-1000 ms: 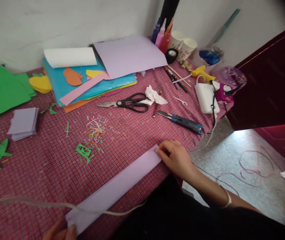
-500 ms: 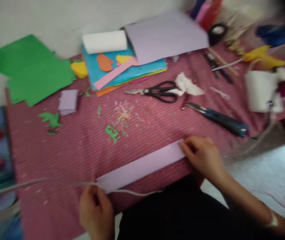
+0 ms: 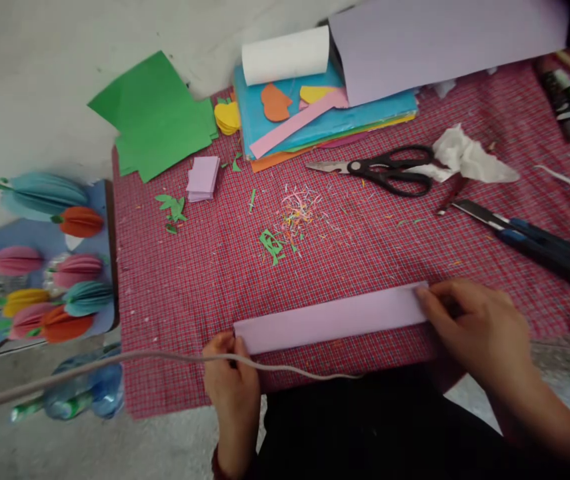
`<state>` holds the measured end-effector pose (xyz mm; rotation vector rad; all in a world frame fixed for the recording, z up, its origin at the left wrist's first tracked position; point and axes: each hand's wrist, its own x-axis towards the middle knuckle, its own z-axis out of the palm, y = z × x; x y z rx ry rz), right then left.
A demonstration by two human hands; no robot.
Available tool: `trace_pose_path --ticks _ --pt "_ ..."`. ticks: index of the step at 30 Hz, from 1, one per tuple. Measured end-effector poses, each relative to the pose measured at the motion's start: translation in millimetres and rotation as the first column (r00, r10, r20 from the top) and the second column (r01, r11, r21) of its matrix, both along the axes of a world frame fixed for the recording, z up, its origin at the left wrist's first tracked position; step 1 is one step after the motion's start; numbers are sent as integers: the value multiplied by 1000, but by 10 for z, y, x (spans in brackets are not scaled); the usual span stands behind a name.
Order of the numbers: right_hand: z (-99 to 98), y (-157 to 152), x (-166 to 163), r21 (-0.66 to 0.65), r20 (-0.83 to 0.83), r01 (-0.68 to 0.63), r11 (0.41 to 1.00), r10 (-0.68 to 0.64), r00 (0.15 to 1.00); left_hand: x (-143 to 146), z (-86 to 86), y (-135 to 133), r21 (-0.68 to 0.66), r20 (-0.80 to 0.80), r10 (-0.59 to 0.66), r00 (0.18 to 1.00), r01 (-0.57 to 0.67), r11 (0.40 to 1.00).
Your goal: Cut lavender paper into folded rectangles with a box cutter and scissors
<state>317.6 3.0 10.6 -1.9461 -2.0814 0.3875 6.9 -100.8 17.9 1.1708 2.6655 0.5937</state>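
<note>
A long lilac paper strip (image 3: 332, 319) stretches between my hands over the front part of the checked cloth. My left hand (image 3: 232, 373) pinches its left end between thumb and fingers. At the other end, my right hand (image 3: 479, 320) grips the strip's corner the same way. A pale cord (image 3: 165, 357) crosses in front of my left hand. Beyond the strip lie black-handled scissors (image 3: 379, 170), partly spread, and a blue-black utility knife (image 3: 539, 247). Small lilac paper rectangles (image 3: 203, 178) are stacked at the left.
Green sheets (image 3: 159, 120) lie at the back left, beside coloured paper (image 3: 379, 119) bearing a white roll (image 3: 285, 55). A large lilac sheet (image 3: 445, 47) covers the back right. Paper scraps (image 3: 299, 212) litter the middle. Paper fruit shapes (image 3: 79, 270) and plastic bottles (image 3: 85, 387) stand left of the table.
The view has swung left, bringing the paper fruit shapes into sight. The strip now lies more level, its left end raised slightly, with both hands still holding its ends.
</note>
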Motion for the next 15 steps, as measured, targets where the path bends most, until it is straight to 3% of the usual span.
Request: trace_pose_path --ticks 4,15 --pt "4 19 -11 -24 2 0 1000 0 1000 -21 -11 -9 -4 -6 -21 1000 21 1000" --pt "55 49 -86 9 -30 20 1000 -20 999 -88 47 44 -167 -93 -75 993 59 984"
